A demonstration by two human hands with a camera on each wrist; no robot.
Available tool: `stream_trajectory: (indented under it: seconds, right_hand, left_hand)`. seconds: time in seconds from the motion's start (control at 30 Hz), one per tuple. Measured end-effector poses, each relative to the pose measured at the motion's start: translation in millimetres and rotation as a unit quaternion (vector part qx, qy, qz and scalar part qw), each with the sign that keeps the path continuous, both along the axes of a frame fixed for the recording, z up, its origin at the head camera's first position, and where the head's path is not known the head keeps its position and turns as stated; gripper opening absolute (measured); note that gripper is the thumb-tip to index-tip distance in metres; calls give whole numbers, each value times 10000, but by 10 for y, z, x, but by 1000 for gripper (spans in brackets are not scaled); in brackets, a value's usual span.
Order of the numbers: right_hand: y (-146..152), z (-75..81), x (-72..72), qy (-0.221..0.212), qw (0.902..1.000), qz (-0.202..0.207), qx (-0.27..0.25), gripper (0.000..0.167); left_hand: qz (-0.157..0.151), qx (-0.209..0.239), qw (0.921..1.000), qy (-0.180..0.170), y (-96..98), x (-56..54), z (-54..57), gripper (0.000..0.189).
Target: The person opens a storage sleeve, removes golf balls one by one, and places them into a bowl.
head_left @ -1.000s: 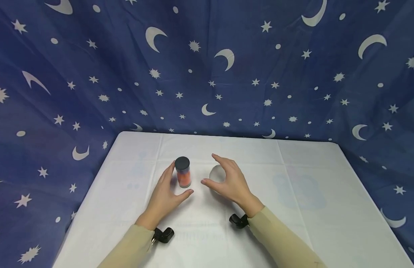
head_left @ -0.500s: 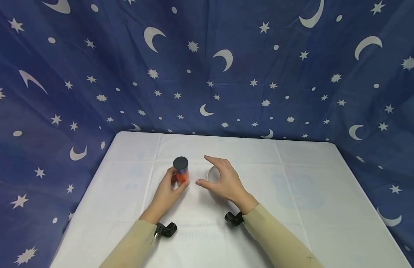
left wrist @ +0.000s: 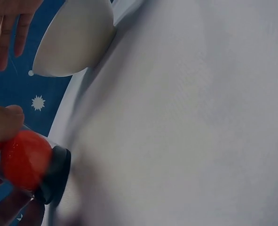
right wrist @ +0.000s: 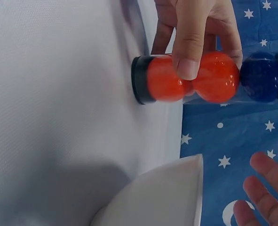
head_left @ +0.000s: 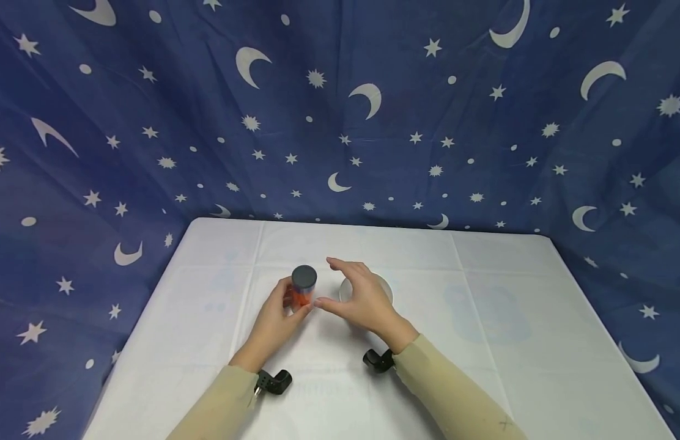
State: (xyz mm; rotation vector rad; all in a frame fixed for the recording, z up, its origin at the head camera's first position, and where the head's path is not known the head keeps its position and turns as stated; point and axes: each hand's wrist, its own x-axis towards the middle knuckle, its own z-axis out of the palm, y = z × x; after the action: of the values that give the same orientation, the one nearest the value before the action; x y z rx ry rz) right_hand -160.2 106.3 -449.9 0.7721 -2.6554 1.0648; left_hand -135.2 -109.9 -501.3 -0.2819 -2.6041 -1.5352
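Note:
My left hand (head_left: 275, 321) grips a clear tube (head_left: 302, 298) with a black lid (head_left: 304, 277), thumb on the near side. In the right wrist view two orange-red balls (right wrist: 217, 77) and a dark blue ball (right wrist: 259, 77) show inside it, with a black cap (right wrist: 142, 80) at its base. Whether that base touches the table I cannot tell. My right hand (head_left: 369, 300) is spread, fingers and thumb apart, its thumb tip close beside the tube. Behind and below this hand stands a white bowl (right wrist: 164, 195), partly hidden by it in the head view.
A white cloth covers the table (head_left: 483, 366). Behind it hangs a dark blue curtain (head_left: 296, 73) with moons and stars. Black cameras (head_left: 276, 382) are strapped at both wrists.
My left fingers and thumb have closed round the tube, which has then shifted slightly right and nearer to me. My right hand has moved left toward the tube, uncovering more of the bowl.

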Motion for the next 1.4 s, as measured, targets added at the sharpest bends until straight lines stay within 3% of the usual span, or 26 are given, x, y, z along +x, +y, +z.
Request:
stream_trajectory:
  seconds: [0.23,0.43,0.57,0.73,0.97,1.1,1.4]
  right_hand:
    - [-21,47,8,244,9995,201,-38,78]
    - [3,82,42,209,9995,222,27,73]
    - [26,114,73,40,9989,471,-4,64]
    - [41,162,112,-386,9952,859,-252,51]
    - [24,205,168,-966,9898,879,-573,45]
    - [18,223,197,-1072,9884,899,-584,45]
    - [49,246,199,-1021,9891,787,-716,47]
  left_hand:
    - [-158,-878,9937,673,3,62,68,55]
    - [-284,-1473,9859,737,-2,120,149,56]
    - [-295,-1817,9796,802,-13,157,189,57]
    - [-333,-2051,9728,1027,-26,207,233,56]
    - [-577,-2135,9692,1087,10,259,244,66]
    - [-547,-2183,9684,1079,29,265,228,68]
    - [-430,-2327,9609,1440,-33,224,290,60]
